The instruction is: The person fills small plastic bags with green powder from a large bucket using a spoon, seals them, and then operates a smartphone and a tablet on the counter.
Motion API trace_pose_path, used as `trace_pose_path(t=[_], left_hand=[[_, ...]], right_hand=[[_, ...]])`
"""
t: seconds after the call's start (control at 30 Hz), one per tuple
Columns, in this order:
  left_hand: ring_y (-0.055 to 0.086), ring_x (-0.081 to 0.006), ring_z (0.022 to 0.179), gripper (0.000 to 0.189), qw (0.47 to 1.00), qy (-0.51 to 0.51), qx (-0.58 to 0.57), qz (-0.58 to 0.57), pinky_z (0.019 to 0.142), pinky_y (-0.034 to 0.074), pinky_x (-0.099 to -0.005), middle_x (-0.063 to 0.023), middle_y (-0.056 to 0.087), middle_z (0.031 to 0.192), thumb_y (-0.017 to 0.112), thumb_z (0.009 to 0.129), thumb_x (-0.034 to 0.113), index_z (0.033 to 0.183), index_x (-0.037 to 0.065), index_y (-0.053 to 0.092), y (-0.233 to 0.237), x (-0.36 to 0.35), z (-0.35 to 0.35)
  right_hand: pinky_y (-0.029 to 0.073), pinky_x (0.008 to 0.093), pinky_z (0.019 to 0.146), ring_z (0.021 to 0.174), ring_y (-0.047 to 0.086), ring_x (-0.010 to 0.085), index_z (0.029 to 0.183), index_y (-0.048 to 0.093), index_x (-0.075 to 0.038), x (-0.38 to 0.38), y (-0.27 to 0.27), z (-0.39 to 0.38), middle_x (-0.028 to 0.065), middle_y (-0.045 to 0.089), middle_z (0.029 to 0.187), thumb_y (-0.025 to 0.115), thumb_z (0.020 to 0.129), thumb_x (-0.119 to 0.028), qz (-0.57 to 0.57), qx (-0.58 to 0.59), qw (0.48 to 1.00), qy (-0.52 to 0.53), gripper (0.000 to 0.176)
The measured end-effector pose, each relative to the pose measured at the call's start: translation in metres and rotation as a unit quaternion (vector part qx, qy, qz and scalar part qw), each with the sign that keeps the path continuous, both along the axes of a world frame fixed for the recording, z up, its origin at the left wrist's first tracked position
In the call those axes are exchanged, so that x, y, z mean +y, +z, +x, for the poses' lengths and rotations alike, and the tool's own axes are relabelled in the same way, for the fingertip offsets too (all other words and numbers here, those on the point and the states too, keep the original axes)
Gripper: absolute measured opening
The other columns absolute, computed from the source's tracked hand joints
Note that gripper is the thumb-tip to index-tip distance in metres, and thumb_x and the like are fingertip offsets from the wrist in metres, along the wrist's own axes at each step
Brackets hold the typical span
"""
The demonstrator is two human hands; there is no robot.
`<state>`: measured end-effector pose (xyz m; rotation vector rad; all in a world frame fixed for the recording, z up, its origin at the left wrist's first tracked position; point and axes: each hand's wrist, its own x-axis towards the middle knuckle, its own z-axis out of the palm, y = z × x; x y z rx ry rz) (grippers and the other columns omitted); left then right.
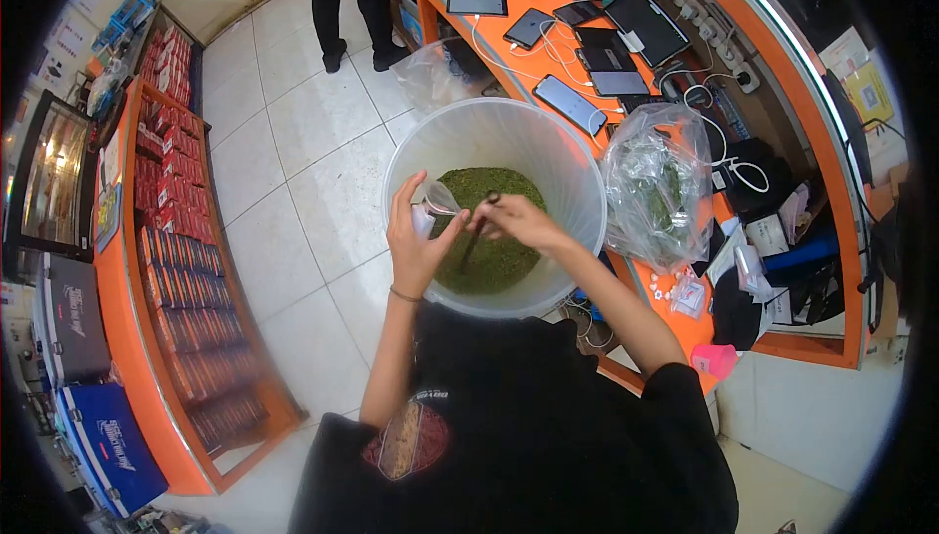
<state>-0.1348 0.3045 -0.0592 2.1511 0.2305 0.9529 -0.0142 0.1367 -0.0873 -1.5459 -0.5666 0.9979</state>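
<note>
A large translucent tub [577, 172] stands in front of me, with a layer of green, finely crumbled dry material [494, 182] in its lower part. Over its left side, my left hand [416, 241] is closed around a small clear plastic bag [442, 200], its mouth toward my right hand. My right hand [518, 221] grips a dark, thin-handled utensil [477, 236] slanting down over the green material. The utensil's lower end is blurred, so its kind cannot be made out. Both hands are close together above the tub.
On the right, an orange counter [518, 45] carries phones, tablets, cables and a big clear bag [657, 187] with green bits inside. An orange shelf [147, 338] of boxed goods runs along the left. Another person's legs [352, 6] show at the back, on the tiled floor [284, 182].
</note>
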Motion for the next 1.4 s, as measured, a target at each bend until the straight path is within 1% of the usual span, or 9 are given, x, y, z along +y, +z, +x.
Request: trace_pose_path(t=[0.2, 0.37, 0.53, 0.73, 0.9, 1.03, 1.1, 1.27, 1.4], left_hand=[[0.057, -0.0063, 0.079, 0.074, 0.983, -0.002, -0.041, -0.181, 0.049, 0.040, -0.0167, -0.0117, 0.052, 0.135, 0.082, 0.075, 0.014, 0.137, 0.002, 0.043, -0.001, 0.002, 0.003], [0.060, -0.0112, 0.079, 0.074, 0.994, -0.004, 0.029, -0.104, 0.059, 0.048, -0.0231, -0.0136, 0.053, 0.133, 0.082, 0.075, 0.016, 0.137, 0.002, 0.043, 0.007, -0.004, 0.007], [0.066, -0.0252, 0.085, 0.079, 0.994, -0.005, 0.043, 0.104, 0.074, 0.054, -0.0334, -0.0162, 0.058, 0.126, 0.083, 0.073, 0.020, 0.139, 0.004, 0.041, 0.006, -0.006, 0.016], [0.065, -0.0334, 0.098, 0.094, 0.986, -0.073, 0.149, -0.019, 0.080, 0.054, -0.0397, -0.0141, 0.066, 0.110, 0.083, 0.072, 0.026, 0.147, 0.011, 0.027, 0.011, -0.027, 0.024], [0.065, -0.0337, 0.101, 0.104, 0.985, -0.079, 0.139, -0.063, 0.082, 0.054, -0.0407, -0.0154, 0.065, 0.112, 0.085, 0.069, 0.024, 0.149, 0.012, 0.020, 0.009, -0.028, 0.028], [0.069, -0.0278, 0.087, 0.103, 0.990, -0.077, 0.104, -0.054, 0.073, 0.056, -0.0378, -0.0143, 0.064, 0.115, 0.087, 0.069, 0.022, 0.148, 0.009, 0.022, 0.004, -0.025, 0.027], [0.067, -0.0263, 0.091, 0.101, 0.992, -0.069, 0.098, -0.049, 0.077, 0.056, -0.0359, -0.0133, 0.063, 0.116, 0.086, 0.070, 0.021, 0.148, 0.008, 0.023, 0.006, -0.025, 0.024], [0.063, -0.0261, 0.102, 0.099, 0.991, -0.129, 0.025, -0.012, 0.083, 0.053, -0.0355, -0.0130, 0.060, 0.121, 0.086, 0.070, 0.019, 0.147, 0.008, 0.025, 0.007, -0.033, 0.015], [0.063, -0.0303, 0.105, 0.095, 0.984, -0.165, 0.058, 0.016, 0.084, 0.052, -0.0389, -0.0138, 0.055, 0.130, 0.088, 0.064, 0.018, 0.143, 0.008, 0.035, 0.012, -0.043, 0.019]], right_hand=[[0.051, 0.0257, 0.080, 0.087, 0.062, 0.0112, 0.104, 0.058, -0.003, -0.063, 0.021, 0.015, 0.0120, 0.068, 0.105, 0.046, 0.103, -0.031, 0.055, 0.101, 0.984, -0.139, 0.030], [0.052, 0.0268, 0.079, 0.083, 0.063, 0.0121, 0.105, 0.057, -0.001, -0.088, 0.030, -0.005, 0.0173, 0.066, 0.108, 0.045, 0.104, -0.029, 0.174, 0.126, 0.920, -0.328, 0.031], [0.053, 0.0290, 0.077, 0.083, 0.065, 0.0173, 0.104, 0.056, 0.003, -0.072, 0.078, -0.042, 0.0193, 0.066, 0.109, 0.044, 0.104, -0.022, 0.238, -0.129, 0.842, -0.467, 0.029], [0.056, 0.0341, 0.077, 0.088, 0.068, 0.0257, 0.106, 0.057, 0.003, -0.050, 0.079, -0.079, 0.0220, 0.065, 0.114, 0.056, 0.094, -0.002, 0.230, -0.460, 0.804, -0.300, 0.013], [0.057, 0.0392, 0.078, 0.091, 0.067, 0.0341, 0.112, 0.058, 0.002, -0.052, 0.083, -0.089, 0.0199, 0.063, 0.119, 0.068, 0.077, 0.008, 0.191, -0.616, 0.741, -0.187, 0.037], [0.056, 0.0391, 0.073, 0.087, 0.068, 0.0331, 0.113, 0.058, 0.002, -0.066, 0.067, -0.081, 0.0202, 0.064, 0.117, 0.065, 0.085, -0.001, 0.160, -0.617, 0.738, -0.222, 0.029], [0.054, 0.0392, 0.067, 0.082, 0.067, 0.0337, 0.109, 0.057, 0.002, -0.078, 0.057, -0.073, 0.0197, 0.066, 0.110, 0.058, 0.093, -0.013, -0.172, -0.366, 0.913, 0.050, 0.022], [0.046, 0.0319, 0.058, 0.063, 0.058, 0.0147, 0.097, 0.059, -0.001, -0.049, 0.049, -0.066, 0.0102, 0.056, 0.079, 0.060, 0.092, -0.012, 0.017, -0.194, 0.937, -0.291, 0.012], [0.046, 0.0359, 0.061, 0.068, 0.058, 0.0227, 0.097, 0.061, -0.002, -0.021, 0.024, -0.044, 0.0121, 0.055, 0.081, 0.067, 0.085, -0.011, -0.010, -0.339, 0.903, -0.263, 0.016]])
